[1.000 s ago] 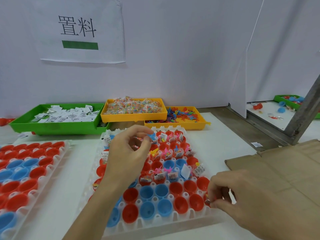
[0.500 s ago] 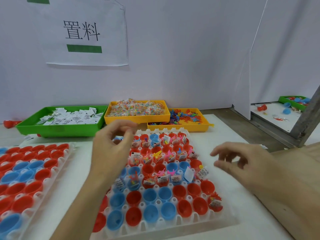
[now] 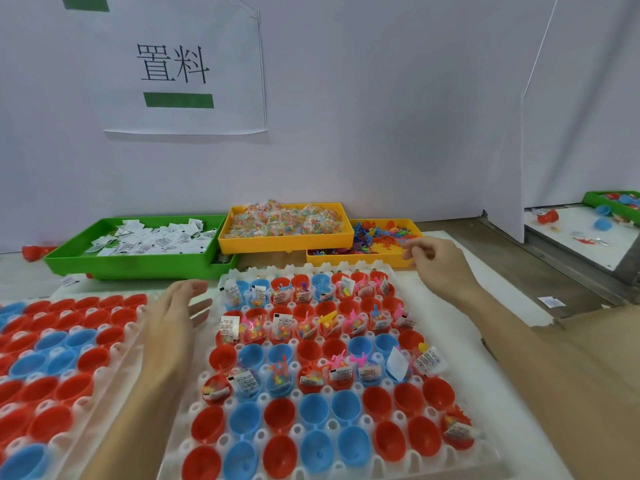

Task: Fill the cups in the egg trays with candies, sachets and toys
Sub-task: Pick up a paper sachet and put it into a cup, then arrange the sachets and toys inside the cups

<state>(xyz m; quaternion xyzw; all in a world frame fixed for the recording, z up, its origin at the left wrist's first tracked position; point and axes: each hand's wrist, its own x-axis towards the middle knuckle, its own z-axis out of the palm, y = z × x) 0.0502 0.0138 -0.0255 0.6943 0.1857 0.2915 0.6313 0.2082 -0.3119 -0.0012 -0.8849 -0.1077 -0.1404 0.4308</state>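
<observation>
Surface: white table [image 3: 512,299] with a clear egg tray [image 3: 346,341] at its middle, red and blue cups in it.
Filled cups: the far rows and a nearer row of that tray hold candies, sachets and toys; its nearest rows stand unfilled.
Second tray [image 3: 62,358]: left of the egg tray, cups unfilled.
Supplies: behind the egg tray, green bin of sachets [image 3: 138,247], yellow bin of candies [image 3: 287,226], yellow bin of toys [image 3: 377,244].
Room: pale wall with a paper sign [image 3: 180,67]; cardboard [image 3: 602,341] at right.
Left hand [image 3: 173,327]: fingers straight, holding nothing, at the egg tray's left edge.
Right hand [image 3: 436,265]: fingers relaxed, holding nothing, over the egg tray's far right corner by the toys.
</observation>
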